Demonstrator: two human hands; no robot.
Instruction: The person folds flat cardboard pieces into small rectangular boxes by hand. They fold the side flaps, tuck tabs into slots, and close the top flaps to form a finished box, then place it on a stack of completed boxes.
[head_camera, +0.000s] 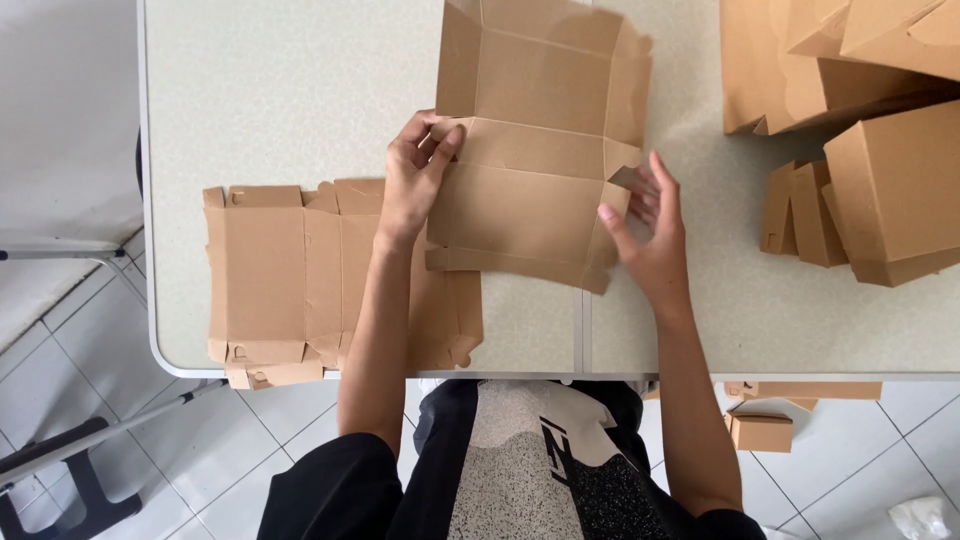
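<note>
Worktop (280, 90): pale speckled surface, seam running front to back near the middle. Tiled floor below its near edge.

Finished boxes (880, 120): brown cardboard, stacked at the far right of the worktop, one big closed box nearest the edge, a few small folded pieces (800, 215) just left of it.

Flat blanks (290, 280): pile of unfolded brown die-cut sheets on the left part of the worktop, overhanging the near edge a little; the left forearm crosses over them.

Box blank (535, 150) in work: creased brown sheet lying mid-worktop across the seam, far side walls partly raised, near flap flat.

Left hand (415, 175): fingers curled, pinching the blank's left edge at a crease. Grasping it.

Right hand (650, 230): open, fingers spread, fingertips at the small side tab (625, 178) on the blank's right edge. Touching or just off it, can't tell; not clenched.

Small closed box (760, 430) sits on the floor to the right, under the worktop edge.
</note>
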